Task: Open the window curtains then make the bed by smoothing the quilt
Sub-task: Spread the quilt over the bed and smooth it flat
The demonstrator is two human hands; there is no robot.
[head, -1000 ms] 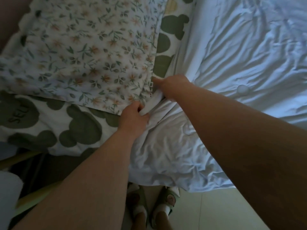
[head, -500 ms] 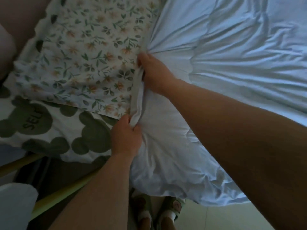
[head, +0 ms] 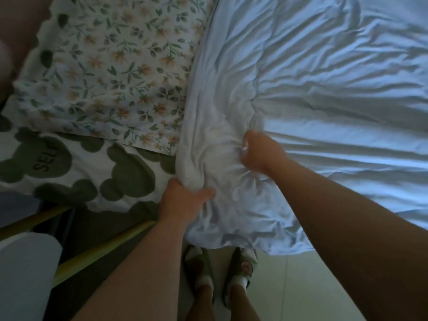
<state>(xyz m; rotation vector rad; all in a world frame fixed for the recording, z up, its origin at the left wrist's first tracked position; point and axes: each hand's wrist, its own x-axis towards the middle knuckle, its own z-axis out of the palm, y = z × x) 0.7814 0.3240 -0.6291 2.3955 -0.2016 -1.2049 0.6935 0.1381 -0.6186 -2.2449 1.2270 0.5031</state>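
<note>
Step in hand looks like quilt (head: 324, 93) smoothing, early. 2 hands at its corner beside pillow (head: 115, 72): left hand (head: 183, 202) fingers (head: 205, 193) curled round bunched edge, right hand (head: 261, 156) fisting a fold. Quilt lies creased across bed (head: 76, 181). Next: tug taut, flatten wrinkles.

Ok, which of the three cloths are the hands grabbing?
The plain white quilt: the left hand and right hand both grip bunches of it. The flowered pillow and the sheet with green bear heads are patterned, and neither hand holds them.
</note>
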